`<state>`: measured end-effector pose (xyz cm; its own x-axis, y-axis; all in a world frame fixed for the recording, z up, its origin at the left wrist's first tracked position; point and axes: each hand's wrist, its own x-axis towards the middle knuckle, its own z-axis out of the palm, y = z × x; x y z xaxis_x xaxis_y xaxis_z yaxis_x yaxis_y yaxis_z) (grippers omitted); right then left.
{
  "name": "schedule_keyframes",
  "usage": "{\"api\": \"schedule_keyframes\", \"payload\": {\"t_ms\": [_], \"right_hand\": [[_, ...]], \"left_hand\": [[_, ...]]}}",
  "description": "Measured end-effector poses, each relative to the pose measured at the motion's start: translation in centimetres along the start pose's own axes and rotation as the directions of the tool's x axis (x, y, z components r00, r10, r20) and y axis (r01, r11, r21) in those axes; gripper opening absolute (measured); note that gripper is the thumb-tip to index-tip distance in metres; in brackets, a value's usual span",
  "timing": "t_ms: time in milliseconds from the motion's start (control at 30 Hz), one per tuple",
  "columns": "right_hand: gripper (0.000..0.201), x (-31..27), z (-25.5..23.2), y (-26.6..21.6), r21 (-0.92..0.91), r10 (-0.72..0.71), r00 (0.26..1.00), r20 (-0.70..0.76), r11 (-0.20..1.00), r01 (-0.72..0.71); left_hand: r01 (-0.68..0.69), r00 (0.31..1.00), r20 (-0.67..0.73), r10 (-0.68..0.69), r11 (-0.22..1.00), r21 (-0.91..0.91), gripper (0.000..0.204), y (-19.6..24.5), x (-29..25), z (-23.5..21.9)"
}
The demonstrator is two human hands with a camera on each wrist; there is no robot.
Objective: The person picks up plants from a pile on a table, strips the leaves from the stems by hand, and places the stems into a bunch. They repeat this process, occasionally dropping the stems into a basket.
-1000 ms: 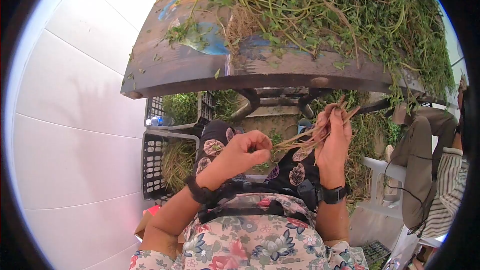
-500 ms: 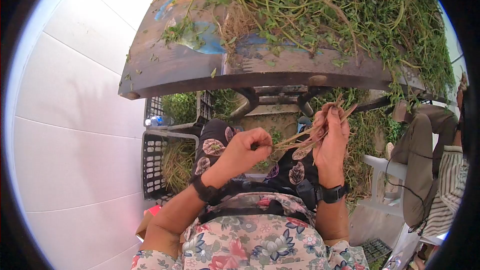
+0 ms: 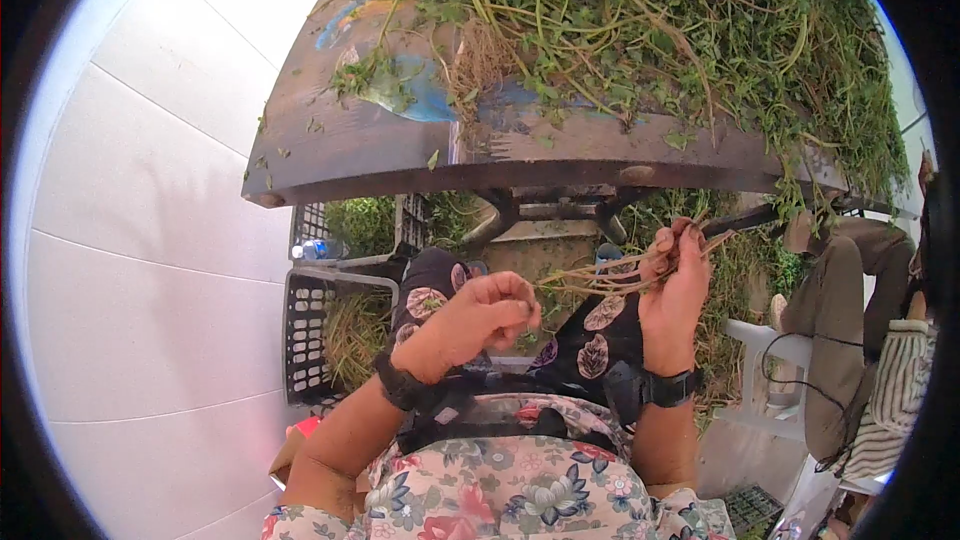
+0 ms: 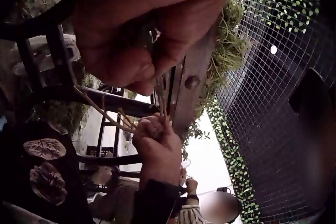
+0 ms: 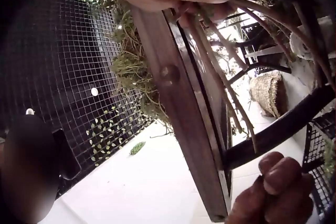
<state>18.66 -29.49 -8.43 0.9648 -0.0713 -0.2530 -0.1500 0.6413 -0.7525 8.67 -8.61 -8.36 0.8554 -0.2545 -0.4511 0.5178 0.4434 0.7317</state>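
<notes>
In the head view my right hand (image 3: pixel 672 285) grips a small bundle of thin brownish plant stems (image 3: pixel 590 280) above my right knee. Their loose ends point left, toward my left hand (image 3: pixel 485 320). That hand has its fingers curled, thumb against fingertips, just short of the stem ends. The left wrist view shows a small greenish plant piece (image 4: pixel 150 39) between its thumb and finger. Seen from the right wrist, the stems (image 5: pixel 223 79) hang from the right hand, with the pinched left fingertips (image 5: pixel 281 176) below their tips.
A wooden table (image 3: pixel 350 155) ahead carries a heap of leafy green vines (image 3: pixel 640 30) and a tuft of dry roots (image 3: pixel 482 58). Black crates (image 3: pixel 308 325) with plants stand at left, a bottle (image 3: pixel 312 249) by them. Another person's legs (image 3: pixel 835 330) and a white stool (image 3: pixel 750 340) are at right.
My left hand has drawn slightly left and down, off the stem ends. The right hand has shifted a little right with the stems, widening the gap.
</notes>
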Motion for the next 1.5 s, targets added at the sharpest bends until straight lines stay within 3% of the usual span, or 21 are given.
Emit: {"api": "schedule_keyframes", "payload": {"t_ms": [100,200,400,500,600,900,1000,1100,1167,1200,1233,1267,1300,1333,1367,1400,1467,1500], "right_hand": [[0.014,-0.6,0.5,0.3,-0.01,-0.016,1.0,0.01,1.0,0.016],[0.014,-0.9,0.9,0.4,-0.015,-0.016,1.0,0.001,1.0,0.016],[0.013,-1.7,1.4,0.7,-0.059,0.013,0.997,0.073,0.998,-0.009],[0.014,-1.5,1.2,0.9,-0.046,-0.005,0.997,0.075,0.999,0.008],[0.014,-1.4,0.9,0.9,-0.053,-0.01,0.998,0.061,0.998,0.014],[0.015,-1.2,1.1,2.0,-0.087,0.056,0.997,0.057,0.995,-0.051],[0.015,0.1,0.0,1.7,-0.053,0.051,0.999,0.009,0.997,-0.05],[0.015,1.7,-2.3,1.0,0.047,0.06,0.997,0.044,0.997,-0.062],[0.015,1.5,-2.2,1.3,-0.007,0.132,0.991,-0.016,0.991,-0.132],[0.016,1.4,-2.2,1.4,-0.031,0.164,0.985,-0.048,0.986,-0.166],[0.016,1.5,-2.7,2.0,-0.047,0.176,0.984,0.022,0.984,-0.175],[0.016,1.3,-2.4,2.5,-0.049,0.198,0.98,0.037,0.979,-0.196],[0.017,1.1,-2.0,2.9,-0.053,0.22,0.974,0.053,0.975,-0.217],[0.017,0.9,-1.8,3.2,-0.058,0.24,0.968,0.069,0.97,-0.237],[0.02,0.9,-2.0,3.6,-0.083,0.222,0.961,0.165,0.974,-0.21],[0.02,0.7,-1.3,3.5,-0.079,0.231,0.965,0.128,0.972,-0.222],[0.019,-0.4,0.4,3.5,-0.065,0.249,0.968,0.045,0.967,-0.246],[0.019,-0.5,0.1,3.5,-0.092,0.245,0.96,0.137,0.968,-0.234]], "left_hand": [[0.017,0.998,0.053,-0.017,1.0,0.016,0.012,0.3,0.1,0.4],[0.019,1.0,0.005,-0.019,0.999,0.033,0.013,1.0,0.2,1.2],[-0.038,0.999,-0.041,0.03,0.976,-0.213,0.013,0.2,1.0,0.9],[0.008,1.0,0.015,-0.008,1.0,-0.014,0.016,0.7,0.7,0.7],[0.124,0.991,0.019,-0.134,0.957,0.261,0.015,1.6,-0.1,1.6],[0.077,0.994,0.043,-0.097,0.939,0.336,0.02,2.1,-1.6,-0.1],[0.148,0.987,-0.114,-0.11,0.896,0.418,0.016,3.0,-3.4,-0.9],[0.131,0.96,-0.265,-0.088,0.98,0.15,0.007,2.9,-5.0,-3.7],[0.06,0.949,-0.315,-0.007,0.986,0.158,0.0,2.1,-5.5,-6.9],[-0.137,0.959,-0.126,0.253,0.806,0.576,0.005,1.3,-5.5,-9.8],[-0.315,0.87,0.076,0.488,0.429,0.847,0.011,0.6,-5.5,-12.6],[-0.271,0.847,0.057,0.529,0.336,0.902,0.004,2.6,-5.9,-13.4],[-0.325,0.863,-0.298,0.409,0.899,0.293,0.01,3.4,-5.8,-14.4],[-0.326,0.699,-0.594,0.398,0.917,0.23,0.022,3.8,-5.4,-16.1],[-0.269,0.588,-0.635,0.501,0.861,0.431,0.024,4.1,-5.1,-17.9],[-0.178,0.474,-0.636,0.609,0.774,0.608,0.026,4.5,-4.8,-19.0],[-0.107,0.647,-0.545,0.533,0.772,0.627,0.028,5.0,-5.8,-16.9],[-0.072,0.723,-0.496,0.481,0.767,0.638,0.029,4.9,-6.4,-15.5]]}}
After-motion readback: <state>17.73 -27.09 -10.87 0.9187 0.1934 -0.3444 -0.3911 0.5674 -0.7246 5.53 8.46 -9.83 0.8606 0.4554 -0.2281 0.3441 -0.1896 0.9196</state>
